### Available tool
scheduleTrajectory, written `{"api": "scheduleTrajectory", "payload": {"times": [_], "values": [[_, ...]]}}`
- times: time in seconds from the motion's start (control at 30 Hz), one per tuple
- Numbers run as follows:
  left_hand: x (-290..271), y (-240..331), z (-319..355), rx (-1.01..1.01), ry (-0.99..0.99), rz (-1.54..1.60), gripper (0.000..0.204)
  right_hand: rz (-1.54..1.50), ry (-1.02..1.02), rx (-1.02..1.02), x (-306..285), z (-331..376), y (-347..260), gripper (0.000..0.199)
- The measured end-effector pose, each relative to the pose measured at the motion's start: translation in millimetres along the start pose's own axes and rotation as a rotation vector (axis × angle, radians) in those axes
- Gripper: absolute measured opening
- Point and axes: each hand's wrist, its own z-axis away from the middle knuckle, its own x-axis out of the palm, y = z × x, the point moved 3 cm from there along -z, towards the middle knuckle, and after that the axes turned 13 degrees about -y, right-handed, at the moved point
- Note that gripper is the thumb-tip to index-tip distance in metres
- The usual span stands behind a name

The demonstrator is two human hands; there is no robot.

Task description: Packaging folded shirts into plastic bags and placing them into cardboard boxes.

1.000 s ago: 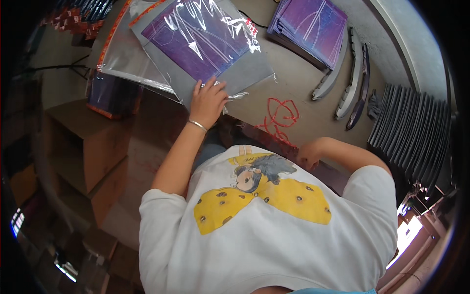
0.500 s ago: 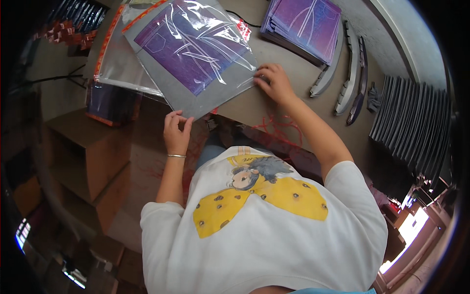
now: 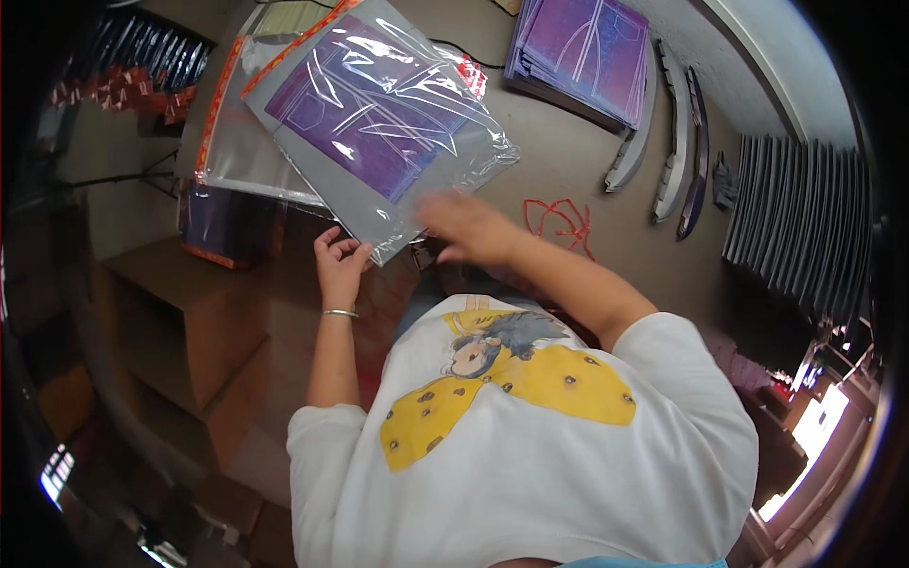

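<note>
A flat grey sheet with a purple, denim-look panel lies in a clear plastic bag (image 3: 379, 114) with an orange strip along one edge. It rests slantwise on the table, its near corner over the front edge. My left hand (image 3: 341, 270) pinches that near corner between thumb and fingers. Over the bag's near right edge hovers my right hand (image 3: 469, 227), smeared by motion, so its fingers cannot be read. Beneath the bag, to the left, is another clear bag (image 3: 251, 151) with an orange strip.
A stack of purple printed sheets (image 3: 582, 57) sits at the far right of the table (image 3: 559, 170). Curved grey strips (image 3: 674, 142) lie beside it, then a row of dark grey sheets (image 3: 795, 227). Red string (image 3: 561, 222) is near the front edge. Cardboard boxes (image 3: 189, 312) stand lower left.
My right hand has left the bag's right corner and moved left and nearer. The bag has shifted slightly toward me; my left hand stays at its near corner.
</note>
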Motion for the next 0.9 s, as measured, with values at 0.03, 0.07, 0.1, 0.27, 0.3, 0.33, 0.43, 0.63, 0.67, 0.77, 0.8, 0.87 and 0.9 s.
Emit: {"api": "scheduleTrajectory", "payload": {"times": [0.03,0.07,0.1,0.27,0.3,0.33,0.43,0.63,0.67,0.77,0.8,0.87,0.9], "values": [[0.9,8.3,2.7,-0.021,-0.021,0.009,0.059,0.008,0.015,0.249,-9.9,14.2,20.4,0.072],[1.4,16.0,6.7,-0.045,-0.047,0.016,0.059,0.018,0.129,0.381,-21.6,31.5,35.4,0.074],[3.0,21.9,8.1,-0.05,-0.139,0.071,0.053,0.032,0.248,0.527,-32.3,53.0,49.4,0.075],[71.7,115.6,28.6,0.159,-0.562,0.216,0.045,0.346,0.335,0.282,-89.1,41.1,-11.2,0.066],[56.3,118.3,23.9,0.246,-0.568,0.031,0.047,0.183,0.347,0.357,-111.8,42.2,-14.1,0.059],[64.9,126.5,21.6,0.318,-0.668,0.056,0.052,0.209,0.608,0.44,-131.5,57.6,-21.1,0.057],[120.9,157.2,27.7,0.384,-1.048,0.199,0.065,-0.138,1.146,0.318,-163.6,154.8,-56.6,0.038],[195.0,122.0,22.1,0.013,-1.517,-0.341,0.054,-0.782,1.789,0.972,31.5,350.5,-218.2,0.015],[212.6,116.3,28.3,-0.068,-1.606,-0.397,0.057,-0.971,2.225,0.686,97.9,366.5,-253.7,0.012],[256.4,104.3,44.7,-0.157,-1.751,-0.56,0.058,-0.854,2.877,0.639,223.4,360.8,-346.6,0.028],[269.3,101.2,50.8,-0.158,-1.761,-0.606,0.057,-0.833,2.981,0.67,235.9,352.8,-360.9,0.027],[293.2,94.2,63.6,-0.162,-1.781,-0.701,0.055,-0.698,3.225,0.736,266.3,351.3,-368.0,0.025],[305.1,90.5,69.2,-0.165,-1.79,-0.752,0.054,-0.573,3.361,0.768,296.3,354.2,-361.2,0.025]]}}
